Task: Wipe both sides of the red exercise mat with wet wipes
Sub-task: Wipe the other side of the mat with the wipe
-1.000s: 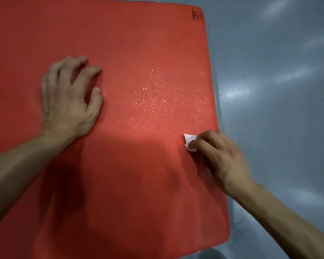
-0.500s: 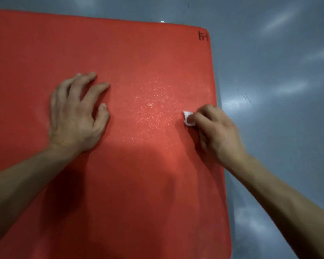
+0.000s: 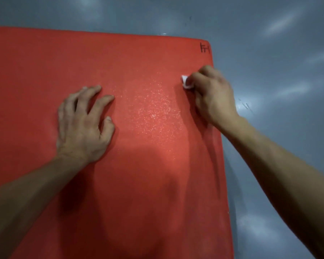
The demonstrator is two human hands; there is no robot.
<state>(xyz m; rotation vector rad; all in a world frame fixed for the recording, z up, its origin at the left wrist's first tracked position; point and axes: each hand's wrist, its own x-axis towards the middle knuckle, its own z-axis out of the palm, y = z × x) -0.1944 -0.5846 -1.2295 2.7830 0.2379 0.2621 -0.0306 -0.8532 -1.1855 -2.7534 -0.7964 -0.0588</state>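
Observation:
The red exercise mat lies flat on the floor and fills most of the view. A small black logo marks its far right corner. My right hand holds a small white wet wipe with curled fingers and presses it on the mat near the right edge. My left hand rests on the middle of the mat with its fingers spread. A damp, glistening patch shows between the two hands.
A glossy grey floor surrounds the mat beyond its far and right edges. My shadow falls across the near part of the mat.
My right hand has slid the wipe along the right edge away from me, toward the far corner. The left hand has stayed pressed on the mat.

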